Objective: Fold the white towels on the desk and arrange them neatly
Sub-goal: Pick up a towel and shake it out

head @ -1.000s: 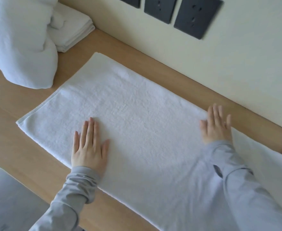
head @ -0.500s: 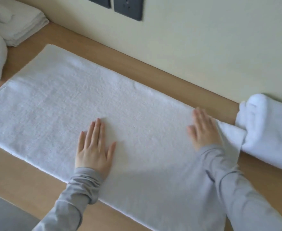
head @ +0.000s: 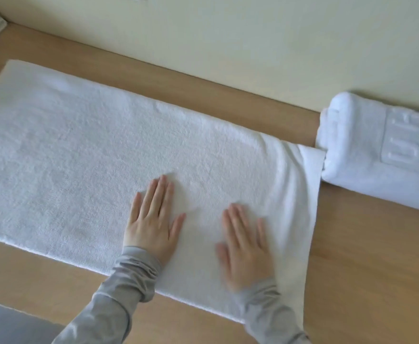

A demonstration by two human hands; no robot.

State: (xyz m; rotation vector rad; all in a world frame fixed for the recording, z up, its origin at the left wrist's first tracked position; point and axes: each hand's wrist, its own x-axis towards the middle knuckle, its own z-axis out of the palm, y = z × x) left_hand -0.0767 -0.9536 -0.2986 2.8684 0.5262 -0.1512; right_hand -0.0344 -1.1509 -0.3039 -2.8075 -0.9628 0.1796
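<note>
Here, the smoothing step: a long white towel (head: 79,157) lies flat across the wooden desk (head: 364,256), parallel to the cream wall (head: 228,33). Its far right corner touches a thick folded towel (head: 352,150) bearing an embossed panel. The left hand (head: 154,219) and right hand (head: 245,247) rest palm-down side by side on the cloth's right half, fingers straight, gripping nothing; the right is motion-blurred. The terry pile looks soft and nubbly, and the strip is a seemingly doubled rectangle with slack creases near its right edge. Judged next: flatten that rumpled end, then pinch both corners of one short edge and carry it over so the edges match.
</note>
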